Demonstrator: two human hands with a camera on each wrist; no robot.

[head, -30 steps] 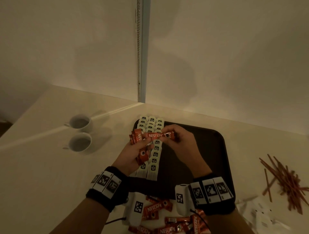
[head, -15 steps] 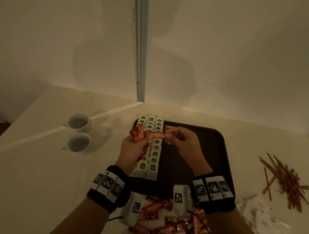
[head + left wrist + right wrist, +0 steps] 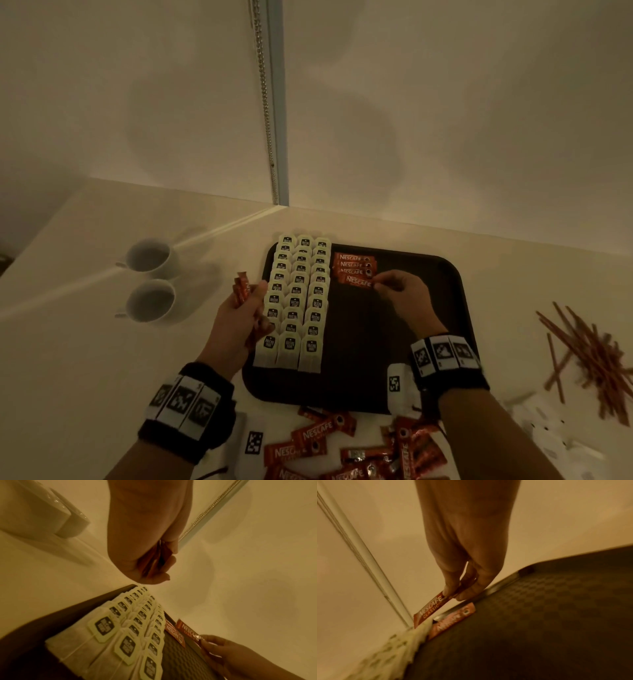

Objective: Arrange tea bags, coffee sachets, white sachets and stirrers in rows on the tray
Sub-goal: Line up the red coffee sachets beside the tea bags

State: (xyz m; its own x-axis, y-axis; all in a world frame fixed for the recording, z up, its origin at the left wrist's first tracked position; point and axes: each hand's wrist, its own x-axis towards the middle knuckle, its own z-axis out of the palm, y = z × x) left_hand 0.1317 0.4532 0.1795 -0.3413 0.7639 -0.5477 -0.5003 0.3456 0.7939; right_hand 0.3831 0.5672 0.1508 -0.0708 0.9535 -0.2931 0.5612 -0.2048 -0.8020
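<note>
— Right, where's the coffee sachet [image 3: 358,281] I'm placing?

— Pinched by its right end between thumb and fingertips of my right hand [image 3: 402,294], low over the far part of the dark tray [image 3: 428,342], just this side of three coffee sachets already laid [image 3: 354,264] in a column. From the right wrist it hangs tilted, its left end by the tea bags.

— And the tea bags?

— Three rows of tea bags [image 3: 298,301] fill the tray's left part, overlapping, tags up.

— Left hand?

— My left hand [image 3: 239,318] hovers at the tray's left edge, fingers curled round a bundle of coffee sachets [image 3: 241,287], ends poking out.

— Further out?

— Loose coffee sachets [image 3: 359,445] are scattered on the table [image 3: 68,342] at the tray's near edge. Stirrers [image 3: 589,353] lie in a heap to the right, white sachets [image 3: 555,435] near them. Two white cups [image 3: 150,277] stand well to the left.
</note>
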